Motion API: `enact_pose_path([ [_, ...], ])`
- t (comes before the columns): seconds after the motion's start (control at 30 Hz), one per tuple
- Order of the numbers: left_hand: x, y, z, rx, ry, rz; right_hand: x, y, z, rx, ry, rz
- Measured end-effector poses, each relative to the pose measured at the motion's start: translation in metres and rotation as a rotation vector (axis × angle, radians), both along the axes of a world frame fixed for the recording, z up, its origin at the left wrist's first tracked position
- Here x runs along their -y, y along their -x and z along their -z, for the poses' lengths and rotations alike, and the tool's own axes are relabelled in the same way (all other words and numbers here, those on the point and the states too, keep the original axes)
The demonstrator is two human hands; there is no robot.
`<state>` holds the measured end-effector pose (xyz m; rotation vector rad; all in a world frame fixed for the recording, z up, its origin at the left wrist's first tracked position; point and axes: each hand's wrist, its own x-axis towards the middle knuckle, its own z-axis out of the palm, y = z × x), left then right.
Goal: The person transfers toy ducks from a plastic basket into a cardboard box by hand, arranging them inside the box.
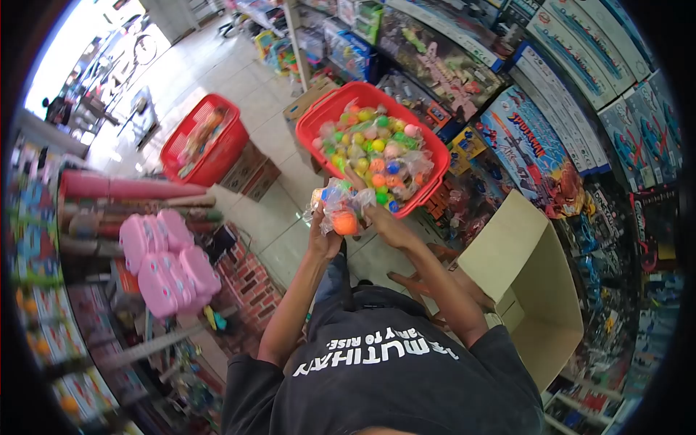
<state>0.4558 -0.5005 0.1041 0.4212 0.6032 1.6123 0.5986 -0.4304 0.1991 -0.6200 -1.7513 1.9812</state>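
In front of my chest, my left hand is closed around clear plastic bags of small toys, with a round orange piece and blue bits showing through. My right hand grips the right side of the same plastic, its fingertips partly hidden by the wrapping. Just beyond both hands stands a red plastic basket, heaped with small bagged toy balls in yellow, orange, green, pink and blue. The exact kind of the held toys is hard to make out.
A second red basket with bagged items rests on cardboard boxes. Beside my right arm is an open carton. Pink toy cases lie at left. Boxed toys, including a Spider-Man box, line the right wall.
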Motion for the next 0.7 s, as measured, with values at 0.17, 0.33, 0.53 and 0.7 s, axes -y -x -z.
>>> enact_pose_path([
  [0.17,0.080,-0.033,-0.008,0.146,-0.014,-0.173,0.053,-0.006,0.015,-0.111,0.163,-0.060],
  [0.33,0.144,-0.058,-0.028,0.067,0.031,-0.374,0.095,-0.001,0.024,0.045,-0.171,-0.317],
  [0.53,0.209,-0.080,-0.027,0.032,0.118,-0.440,0.147,-0.012,0.011,0.054,-0.512,-0.392],
  [0.7,0.256,-0.117,-0.023,-0.023,0.158,-0.516,0.200,-0.036,0.016,0.112,-0.428,-0.321],
])
